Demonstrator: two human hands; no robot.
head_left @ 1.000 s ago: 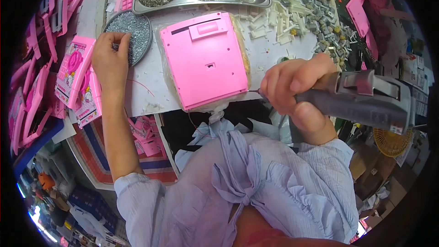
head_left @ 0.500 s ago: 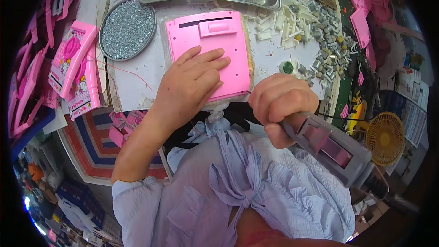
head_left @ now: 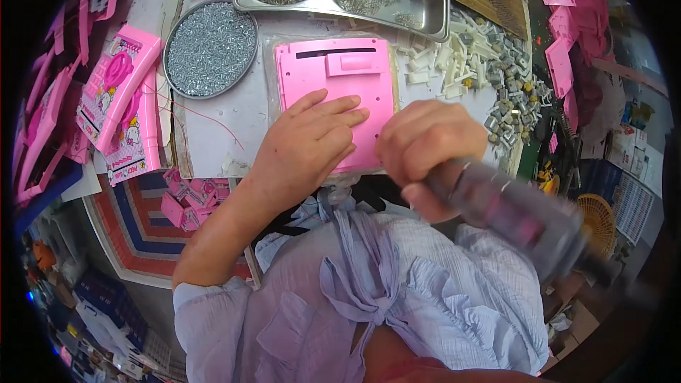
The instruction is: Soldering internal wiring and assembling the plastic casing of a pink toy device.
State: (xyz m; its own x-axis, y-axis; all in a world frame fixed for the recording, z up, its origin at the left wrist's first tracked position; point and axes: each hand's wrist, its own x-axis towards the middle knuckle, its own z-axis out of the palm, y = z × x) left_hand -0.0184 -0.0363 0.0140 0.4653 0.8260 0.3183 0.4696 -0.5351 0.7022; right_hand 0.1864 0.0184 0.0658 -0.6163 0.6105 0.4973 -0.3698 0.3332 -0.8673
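Note:
A flat pink plastic panel [head_left: 383, 103] with a long slot and a raised piece near its far edge lies on a padded, film-wrapped block [head_left: 273, 64]. My left hand [head_left: 308, 138] rests on its left and middle part, fingers stretched out over the surface. Wrapped round a grey power screwdriver [head_left: 511, 216] is my right hand [head_left: 433, 142], over the panel's near right edge. The tool slants down to the right and is smeared by motion. Its tip is hidden behind the hand, so contact with the panel cannot be told.
At the left stands a round dish of silvery screws [head_left: 213, 50]; a metal tray [head_left: 340, 10] of small metal parts lies at the far side. White plastic pieces [head_left: 454, 57] and grey parts [head_left: 507, 117] are heaped right. Printed pink casings [head_left: 124, 106] lie far left; a yellow fan [head_left: 596, 220] stands right.
My right hand and the screwdriver have moved left, over the panel's right edge. The whole view has shifted slightly. My left hand stays flat on the panel.

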